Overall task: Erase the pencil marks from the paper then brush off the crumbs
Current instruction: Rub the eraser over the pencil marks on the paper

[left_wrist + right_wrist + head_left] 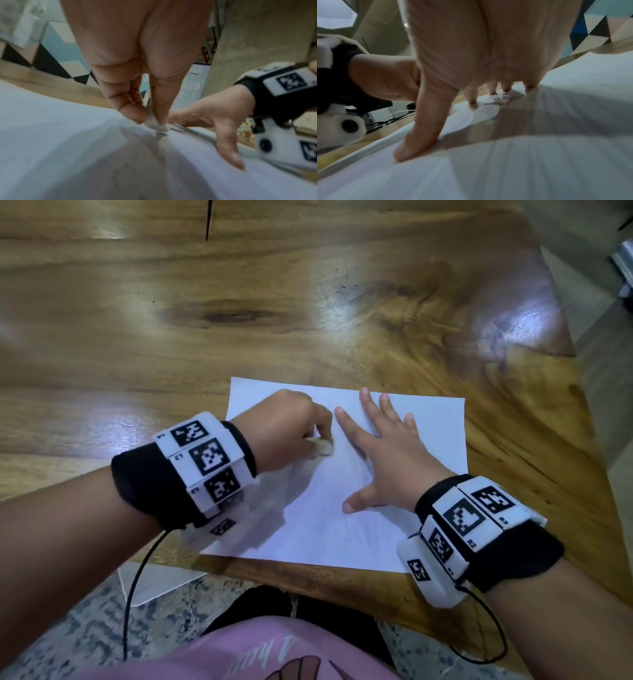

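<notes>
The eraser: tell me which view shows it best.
The left wrist view: the eraser sits close up, pinched in the left hand with its tip on the paper. The head view shows only a small pale end of it past the fingers. The right wrist view does not show it.

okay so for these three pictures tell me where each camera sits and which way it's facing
Head: worn on the head, looking down at the wooden table and paper; shows both forearms, wristbands, the left hand pinching the eraser, the right hand flat.
Left wrist: under the left wrist, looking along the fingers at the eraser on the paper; the right hand is at right.
Right wrist: under the right wrist, looking along the spread fingers pressing the paper; the left hand is at left.
Shared: all three show the paper and both hands.
</notes>
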`<action>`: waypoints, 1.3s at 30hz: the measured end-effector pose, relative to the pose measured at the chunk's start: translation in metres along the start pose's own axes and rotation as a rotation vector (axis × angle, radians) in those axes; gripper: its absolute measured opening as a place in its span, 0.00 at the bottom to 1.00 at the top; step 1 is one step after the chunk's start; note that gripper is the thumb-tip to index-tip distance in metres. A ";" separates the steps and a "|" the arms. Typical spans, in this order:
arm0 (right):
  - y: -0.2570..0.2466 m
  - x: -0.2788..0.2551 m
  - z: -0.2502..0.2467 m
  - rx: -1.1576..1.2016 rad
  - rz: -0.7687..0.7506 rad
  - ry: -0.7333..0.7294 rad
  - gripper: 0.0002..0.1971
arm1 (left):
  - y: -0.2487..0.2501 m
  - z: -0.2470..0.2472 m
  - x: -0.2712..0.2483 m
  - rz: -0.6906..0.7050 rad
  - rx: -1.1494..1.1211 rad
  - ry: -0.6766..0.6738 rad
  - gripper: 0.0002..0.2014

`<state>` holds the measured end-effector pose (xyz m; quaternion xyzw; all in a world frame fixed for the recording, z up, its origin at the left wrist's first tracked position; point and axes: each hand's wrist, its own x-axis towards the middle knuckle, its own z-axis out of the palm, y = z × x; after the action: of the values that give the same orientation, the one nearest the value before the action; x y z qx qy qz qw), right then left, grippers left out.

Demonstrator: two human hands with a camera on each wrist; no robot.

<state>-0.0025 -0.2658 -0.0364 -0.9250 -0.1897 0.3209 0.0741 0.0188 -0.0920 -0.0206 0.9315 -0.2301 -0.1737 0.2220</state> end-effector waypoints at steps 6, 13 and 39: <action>-0.001 0.000 0.000 -0.044 0.012 -0.022 0.67 | 0.001 0.030 -0.045 0.162 -0.117 -0.068 0.07; -0.002 0.000 0.000 -0.029 0.011 -0.020 0.67 | 0.001 0.020 -0.034 0.114 -0.122 -0.092 0.06; -0.002 0.000 0.000 -0.005 0.007 -0.025 0.68 | -0.007 0.017 -0.032 0.061 -0.099 -0.015 0.03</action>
<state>-0.0029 -0.2644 -0.0360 -0.9218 -0.1879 0.3321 0.0683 -0.0124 -0.0758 -0.0314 0.9106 -0.2514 -0.1849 0.2711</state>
